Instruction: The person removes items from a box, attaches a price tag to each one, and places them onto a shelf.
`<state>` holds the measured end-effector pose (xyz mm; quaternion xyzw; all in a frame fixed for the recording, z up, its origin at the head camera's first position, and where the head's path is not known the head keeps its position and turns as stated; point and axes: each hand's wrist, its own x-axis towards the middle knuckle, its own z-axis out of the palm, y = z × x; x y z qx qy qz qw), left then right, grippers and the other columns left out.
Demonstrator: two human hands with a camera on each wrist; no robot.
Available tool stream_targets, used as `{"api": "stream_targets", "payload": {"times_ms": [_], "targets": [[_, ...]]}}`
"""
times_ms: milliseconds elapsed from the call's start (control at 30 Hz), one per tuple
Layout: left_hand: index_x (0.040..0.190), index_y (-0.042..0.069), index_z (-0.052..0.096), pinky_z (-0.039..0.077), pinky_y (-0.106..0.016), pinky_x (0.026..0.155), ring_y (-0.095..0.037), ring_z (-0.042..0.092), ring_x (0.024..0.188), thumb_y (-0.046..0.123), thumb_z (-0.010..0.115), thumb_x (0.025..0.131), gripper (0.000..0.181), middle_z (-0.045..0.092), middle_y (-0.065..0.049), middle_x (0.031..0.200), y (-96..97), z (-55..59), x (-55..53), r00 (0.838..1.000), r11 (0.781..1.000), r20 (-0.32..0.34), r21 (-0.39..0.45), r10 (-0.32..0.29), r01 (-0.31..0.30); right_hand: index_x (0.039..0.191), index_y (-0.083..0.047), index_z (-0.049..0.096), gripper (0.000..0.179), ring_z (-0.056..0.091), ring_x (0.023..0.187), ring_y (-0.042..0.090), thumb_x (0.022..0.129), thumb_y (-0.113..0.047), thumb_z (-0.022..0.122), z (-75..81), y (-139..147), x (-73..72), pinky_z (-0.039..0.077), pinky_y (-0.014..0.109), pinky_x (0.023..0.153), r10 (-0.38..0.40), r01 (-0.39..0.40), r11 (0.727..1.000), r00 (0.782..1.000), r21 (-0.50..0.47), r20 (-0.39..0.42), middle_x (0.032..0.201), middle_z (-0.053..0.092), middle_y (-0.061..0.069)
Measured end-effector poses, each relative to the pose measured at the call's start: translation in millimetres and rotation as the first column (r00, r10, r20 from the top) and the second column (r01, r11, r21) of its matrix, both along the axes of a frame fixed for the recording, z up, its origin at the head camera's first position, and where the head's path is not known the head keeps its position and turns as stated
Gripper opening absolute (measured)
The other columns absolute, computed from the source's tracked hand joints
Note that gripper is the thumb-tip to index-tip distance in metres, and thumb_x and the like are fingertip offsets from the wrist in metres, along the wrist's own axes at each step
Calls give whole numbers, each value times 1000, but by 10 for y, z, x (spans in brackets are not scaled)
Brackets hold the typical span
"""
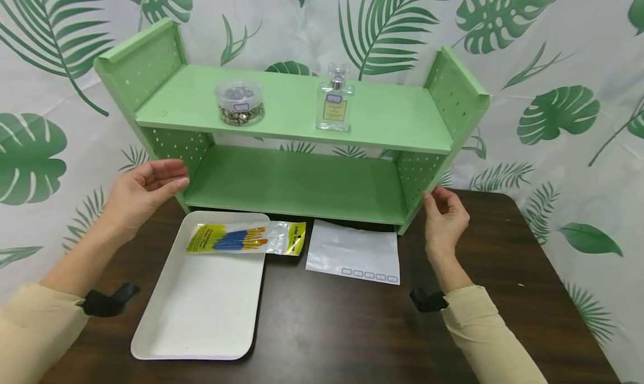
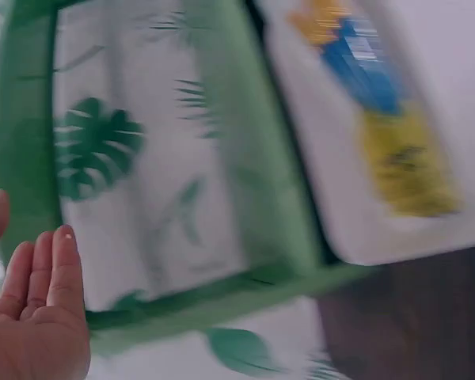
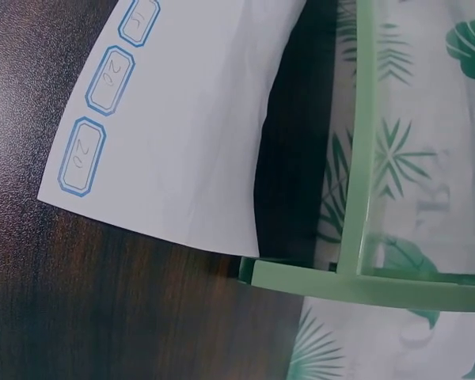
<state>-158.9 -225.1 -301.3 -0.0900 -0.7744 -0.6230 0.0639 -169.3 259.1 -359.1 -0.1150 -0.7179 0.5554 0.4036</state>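
Because a round jar (image 1: 240, 103) and a perfume bottle (image 1: 334, 110) already stand on the upper board of the green shelf (image 1: 302, 180), each bearing a small label, I judge the setting-out to be partly done. What looks left to me is the pack of brushes (image 1: 246, 238), lying partly in the white tray (image 1: 211, 300) with one end past its right rim, and the sheet of paper (image 1: 352, 250) beside it, which carries a row of labels (image 1: 369, 275); from the right wrist I read what seems to be "20" on two of them.

The shelf stands at the back of the dark table (image 1: 332, 322), between the two hands. I see the left hand (image 1: 146, 191) near its left side panel, fingers together and gently bent, thumb apart, holding nothing; the left wrist view is blurred, but I make out no grip there. The right hand (image 1: 446, 219) is at the right panel's front edge, thumb seemingly against it; whether it pinches the panel I cannot tell, as the right wrist view barely catches that hand. The tray, brushes and paper lie nearer me, untouched by either hand.
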Motion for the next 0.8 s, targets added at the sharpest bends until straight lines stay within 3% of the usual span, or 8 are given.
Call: {"api": "stream_targets", "payload": {"times_ms": [67,167,233,333,467,567,633,800], "targets": [[119,11,57,47,-7,74,8,61,89,10,66,88,32,64,22,99,-92,-173,25,998,995,67,-100,9,-2,95,5,68,16,55,76,2,81,-4,71,-1,5,-6,45,15,68,1,-1,1000,1000,-11,-5,86,67,1],[125,2,52,46,-5,74,12,58,87,17,65,89,42,60,28,97,-203,-406,58,992,975,123,-220,40,-12,96,8,66,17,55,76,2,82,-1,70,-1,9,-10,45,15,69,11,-11,1000,1000,-24,-12,86,66,2],[130,-6,46,45,-5,74,14,56,87,21,65,89,52,57,30,95,-267,-543,71,986,967,158,-256,55,-13,98,10,65,18,55,77,2,82,1,69,4,5,-5,45,16,70,23,-23,999,1000,-36,-16,86,65,0],[131,-9,44,45,-5,73,15,54,85,23,65,89,56,54,29,95,-332,-700,87,979,954,188,-300,83,-23,100,12,64,20,56,79,2,83,1,68,19,-14,22,45,16,73,33,-35,998,999,-52,-25,86,64,-2],[131,-10,44,46,-5,71,17,51,82,20,64,90,55,61,1,109,-370,-839,110,972,935,206,-354,111,-31,101,11,65,22,58,83,6,83,0,68,20,-41,62,46,17,75,42,-48,994,997,-103,-62,89,66,0],[131,-11,44,46,-5,70,17,49,81,18,64,90,54,55,-25,122,-378,-908,119,967,928,225,-371,117,-26,102,10,65,21,59,84,9,83,3,67,4,-55,87,48,17,74,49,-69,983,992,-171,-116,90,66,3],[132,-11,43,46,-5,70,18,48,80,19,64,90,55,51,-30,126,-380,-940,123,962,924,243,-381,122,-21,102,11,64,21,59,83,11,82,5,66,5,-73,111,49,17,72,56,-92,970,985,-224,-161,89,66,4],[133,-10,42,45,-4,69,15,45,82,20,63,90,56,51,-30,128,-375,-994,128,951,909,274,-416,144,-18,101,11,64,20,59,82,14,81,8,66,47,-152,172,51,18,72,57,-147,935,961,-322,-272,86,65,6]]}}
